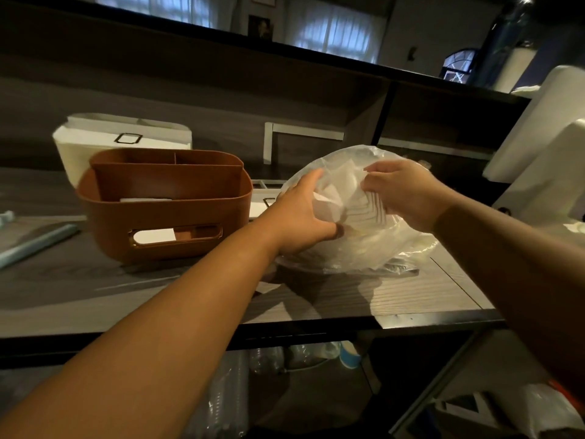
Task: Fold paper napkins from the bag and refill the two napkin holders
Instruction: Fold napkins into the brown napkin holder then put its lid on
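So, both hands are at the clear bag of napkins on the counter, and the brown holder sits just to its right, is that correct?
Not quite: the head view shows the brown holder to the left of the clear bag of napkins, not the right. The left hand and right hand are indeed both at the bag on the counter.

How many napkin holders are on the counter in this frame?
2. A brown holder stands left of the bag; a white holder stands behind the brown one, partly hidden by it. Others could be out of view.
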The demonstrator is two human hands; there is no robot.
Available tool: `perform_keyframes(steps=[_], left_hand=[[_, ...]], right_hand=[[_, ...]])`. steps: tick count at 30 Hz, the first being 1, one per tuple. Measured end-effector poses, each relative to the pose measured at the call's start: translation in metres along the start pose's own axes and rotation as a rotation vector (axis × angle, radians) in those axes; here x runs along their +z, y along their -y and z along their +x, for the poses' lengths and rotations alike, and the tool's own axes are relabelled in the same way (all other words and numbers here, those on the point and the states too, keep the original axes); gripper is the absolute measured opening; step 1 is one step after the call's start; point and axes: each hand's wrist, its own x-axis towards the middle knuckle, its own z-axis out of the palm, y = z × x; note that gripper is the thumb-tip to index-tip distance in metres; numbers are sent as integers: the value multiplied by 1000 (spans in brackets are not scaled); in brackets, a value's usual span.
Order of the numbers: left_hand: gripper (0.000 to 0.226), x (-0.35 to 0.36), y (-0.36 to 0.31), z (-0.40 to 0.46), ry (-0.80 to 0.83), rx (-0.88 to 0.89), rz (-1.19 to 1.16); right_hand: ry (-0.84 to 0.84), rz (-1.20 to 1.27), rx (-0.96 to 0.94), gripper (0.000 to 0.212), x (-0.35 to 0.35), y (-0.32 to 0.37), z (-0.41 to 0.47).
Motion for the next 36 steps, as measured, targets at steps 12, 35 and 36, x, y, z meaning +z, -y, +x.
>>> perform_keyframes(steps=[12, 35, 36], left_hand=[[75, -9, 6, -25, 28, 21, 3], [80, 15, 38, -71, -182, -14, 178], [80, 15, 37, -72, -174, -14, 177]], right_hand=[[115, -464, -441, 24, 18, -15, -23], [501, -364, -332, 53, 21, -23, -33], [497, -380, -336, 52, 21, -23, -33]])
